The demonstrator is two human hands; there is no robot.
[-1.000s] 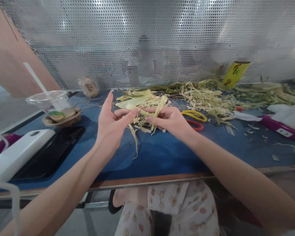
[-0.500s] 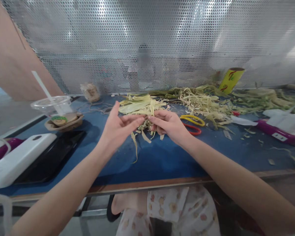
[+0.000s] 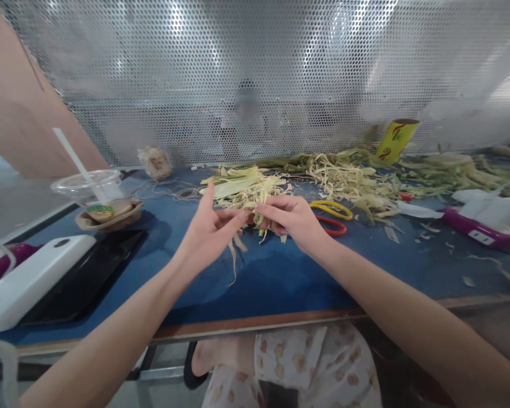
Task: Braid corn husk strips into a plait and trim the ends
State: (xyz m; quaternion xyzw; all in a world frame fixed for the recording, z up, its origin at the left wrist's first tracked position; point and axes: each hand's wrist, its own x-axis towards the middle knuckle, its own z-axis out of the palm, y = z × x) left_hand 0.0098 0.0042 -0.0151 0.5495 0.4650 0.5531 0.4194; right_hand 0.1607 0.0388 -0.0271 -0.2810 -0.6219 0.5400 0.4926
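My left hand (image 3: 208,231) and my right hand (image 3: 292,221) meet fingertip to fingertip over the middle of the table. The right thumb and fingers pinch a pale strip of corn husk (image 3: 264,198). Bent inward, the left thumb and fingers close on the lower part of the same husk work, while the index finger points up; the exact hold is partly hidden. Behind the hands lies a pile of husk leaves and shreds (image 3: 233,184). Close to the right hand are a yellow loop (image 3: 334,209) and a red loop (image 3: 335,231), which look like scissor handles.
Shredded husk (image 3: 344,178) heaps along the back right, near a yellow tube (image 3: 397,140). A purple tool (image 3: 471,228) lies at right. On the left are a clear cup (image 3: 85,184), a white device (image 3: 46,277), a black tablet-like slab (image 3: 89,283) and twine (image 3: 155,161).
The husk strip at the right fingers has tipped down and rightward, and the left index finger has shifted slightly right. Both hands stay together at nearly the same place.
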